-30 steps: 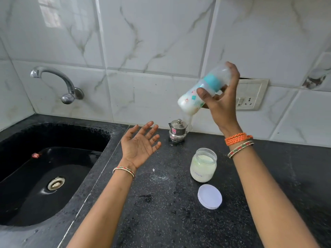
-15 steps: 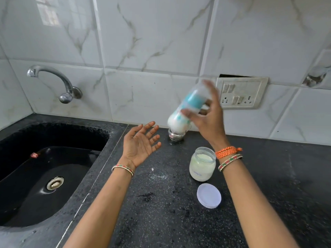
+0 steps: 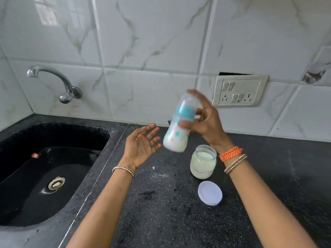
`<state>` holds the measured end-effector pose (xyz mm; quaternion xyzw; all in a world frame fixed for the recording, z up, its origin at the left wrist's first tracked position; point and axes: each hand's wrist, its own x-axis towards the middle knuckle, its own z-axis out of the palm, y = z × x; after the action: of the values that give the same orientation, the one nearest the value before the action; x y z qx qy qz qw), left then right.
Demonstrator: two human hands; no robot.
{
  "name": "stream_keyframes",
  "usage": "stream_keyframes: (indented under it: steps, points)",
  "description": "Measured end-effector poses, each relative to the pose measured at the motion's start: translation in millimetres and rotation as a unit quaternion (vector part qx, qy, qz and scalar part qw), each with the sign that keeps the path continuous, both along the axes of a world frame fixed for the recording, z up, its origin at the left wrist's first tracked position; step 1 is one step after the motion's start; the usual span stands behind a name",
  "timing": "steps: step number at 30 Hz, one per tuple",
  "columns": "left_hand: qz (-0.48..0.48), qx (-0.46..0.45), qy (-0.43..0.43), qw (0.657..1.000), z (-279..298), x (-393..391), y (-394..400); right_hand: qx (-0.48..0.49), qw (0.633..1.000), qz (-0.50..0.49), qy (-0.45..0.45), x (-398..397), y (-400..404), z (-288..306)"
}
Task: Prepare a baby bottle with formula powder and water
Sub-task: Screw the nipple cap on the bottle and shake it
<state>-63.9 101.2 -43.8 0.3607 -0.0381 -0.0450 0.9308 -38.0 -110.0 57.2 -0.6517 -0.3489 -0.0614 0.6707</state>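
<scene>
Head view: my right hand [image 3: 206,122] grips the capped clear baby bottle with teal collar [image 3: 179,127], swung down from a second ago, milky contents mixing above the black counter [image 3: 161,212]; left hand [image 3: 141,145] relaxed, empty.

We record both forearms reaching forward over the counter [image 3: 161,221]. Our right hand [image 3: 206,122] is raised, fingers and thumb curled round the baby bottle [image 3: 179,129], gripping it near its teal collar, base tilted down toward the left; hand and bottle are motion-blurred. Our left hand [image 3: 141,145] is held palm-up, fingers spread and relaxed, just beside the bottle's base, not touching it.
</scene>
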Motion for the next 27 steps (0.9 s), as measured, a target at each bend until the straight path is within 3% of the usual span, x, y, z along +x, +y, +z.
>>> stream_keyframes:
  steps: [2,3,6,7,10,11,14,15,18,19,22,23,25,27]
  points:
    - [0.001,0.004,-0.001,1.000,2,-2,-2,0.133,0.986,-0.045,0.087,10,-8,-2]
    - [-0.003,0.010,0.000,1.000,2,-3,-3,0.139,0.983,-0.045,0.107,12,-10,-3]
    - [-0.007,0.042,0.009,0.999,4,-2,0,-0.076,0.994,0.032,0.070,13,-11,-6]
    - [-0.003,0.050,0.012,0.999,6,-1,2,-0.094,0.994,0.028,0.052,11,-11,-6]
    - [0.004,0.049,0.014,0.999,11,0,2,0.062,0.994,-0.034,0.089,19,-13,-7]
    - [0.003,0.047,0.015,0.999,11,0,2,0.062,0.994,-0.033,0.083,16,-11,-7]
    - [-0.009,0.060,0.019,0.998,8,2,0,-0.140,0.989,0.048,0.012,9,-2,-17]
    - [-0.007,0.061,0.019,0.998,9,3,0,-0.144,0.989,0.044,0.008,8,0,-14]
    - [-0.001,0.045,0.020,0.999,10,4,-2,0.041,0.997,-0.046,0.043,16,-4,-6]
    - [-0.001,0.044,0.020,0.999,9,3,-4,0.047,0.997,-0.047,0.045,15,-5,-3]
    - [0.006,0.050,0.019,0.999,5,1,-3,-0.126,0.992,-0.023,-0.011,13,-4,-11]
    - [0.017,0.046,0.021,0.999,5,2,-1,-0.104,0.993,-0.056,-0.012,14,-4,-15]
    - [0.032,0.035,0.026,0.999,7,2,-1,0.049,0.987,-0.151,0.024,19,-8,-24]
    - [0.036,0.033,0.032,0.998,9,0,-2,0.045,0.989,-0.130,0.058,16,-10,-28]
